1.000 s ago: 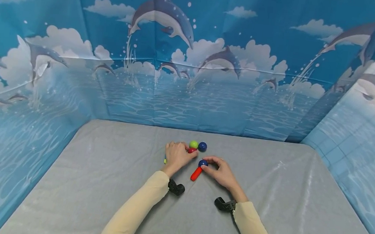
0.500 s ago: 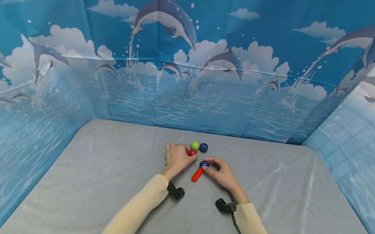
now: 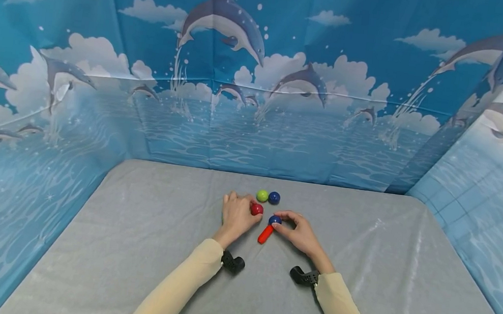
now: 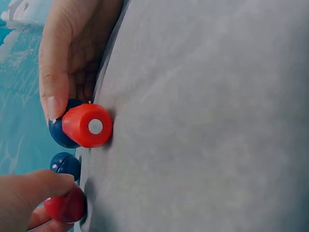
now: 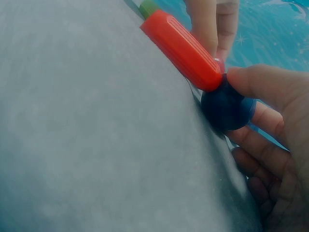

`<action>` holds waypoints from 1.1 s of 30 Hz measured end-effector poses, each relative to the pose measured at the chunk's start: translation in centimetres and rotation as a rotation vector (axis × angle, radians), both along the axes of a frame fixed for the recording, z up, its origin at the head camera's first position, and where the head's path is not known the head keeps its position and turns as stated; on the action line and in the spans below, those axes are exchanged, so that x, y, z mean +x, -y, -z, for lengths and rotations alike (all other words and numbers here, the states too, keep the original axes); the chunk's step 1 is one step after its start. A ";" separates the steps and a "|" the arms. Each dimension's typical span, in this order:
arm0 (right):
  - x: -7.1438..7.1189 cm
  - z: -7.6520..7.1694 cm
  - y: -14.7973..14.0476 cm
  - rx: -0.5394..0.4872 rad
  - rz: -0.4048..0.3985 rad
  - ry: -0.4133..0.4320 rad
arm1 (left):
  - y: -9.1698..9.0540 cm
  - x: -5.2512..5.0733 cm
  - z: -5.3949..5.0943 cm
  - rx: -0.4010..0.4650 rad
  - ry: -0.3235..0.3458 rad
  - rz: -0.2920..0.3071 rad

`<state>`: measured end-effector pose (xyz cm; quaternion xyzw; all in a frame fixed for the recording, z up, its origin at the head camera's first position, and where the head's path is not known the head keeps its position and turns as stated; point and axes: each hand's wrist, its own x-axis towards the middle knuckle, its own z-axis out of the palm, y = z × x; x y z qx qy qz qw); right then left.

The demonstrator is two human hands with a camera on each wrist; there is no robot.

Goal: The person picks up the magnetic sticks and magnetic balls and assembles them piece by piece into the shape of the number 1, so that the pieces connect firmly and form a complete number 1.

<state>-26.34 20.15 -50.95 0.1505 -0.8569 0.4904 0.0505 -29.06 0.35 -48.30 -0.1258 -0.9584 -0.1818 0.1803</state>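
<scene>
Drawn slightly toward the person since the earlier frame, the red ball (image 3: pixel 257 209) now sits further from the lime-green ball (image 3: pixel 262 195). Thumb and finger of the left hand (image 3: pixel 237 216) pinch it; the right hand (image 3: pixel 299 232) pinches a blue ball (image 3: pixel 275 220) touching the end of a red stick (image 3: pixel 265 234). It looks like the step of bringing pieces together; the next move probably calls for a steady right hand and careful alignment. A second blue ball (image 3: pixel 274 198) is just beside the lime-green one, nearer the far edge of the grey table (image 3: pixel 384 253), whose surface stretches broadly to both sides and toward the person.
</scene>
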 end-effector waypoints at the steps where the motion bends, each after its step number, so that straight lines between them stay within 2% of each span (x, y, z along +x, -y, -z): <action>1: 0.0 0.0 0.0 -0.008 0.000 0.000 | 0.0 0.1 0.0 -0.003 -0.007 0.008; 6: 0.0 0.1 0.0 -0.025 -0.008 -0.009 | 0.3 0.7 -0.1 -0.012 -0.028 0.044; 13: 0.0 0.0 -0.1 0.014 -0.001 -0.009 | 0.7 1.8 -0.2 -0.133 -0.046 0.101; 17: -0.1 0.1 -0.1 0.023 -0.004 -0.012 | 0.8 2.5 -0.2 -0.175 -0.045 0.129; 23: -0.1 0.1 -0.1 0.001 -0.007 -0.006 | 1.1 3.4 0.1 -0.168 -0.058 0.153; 30: -0.2 0.2 0.2 -0.020 0.004 -0.020 | 1.4 4.3 0.5 -0.102 -0.099 0.179; 33: 1.1 -1.6 0.8 -0.015 0.003 -0.023 | 1.5 4.6 0.6 -0.073 -0.086 0.186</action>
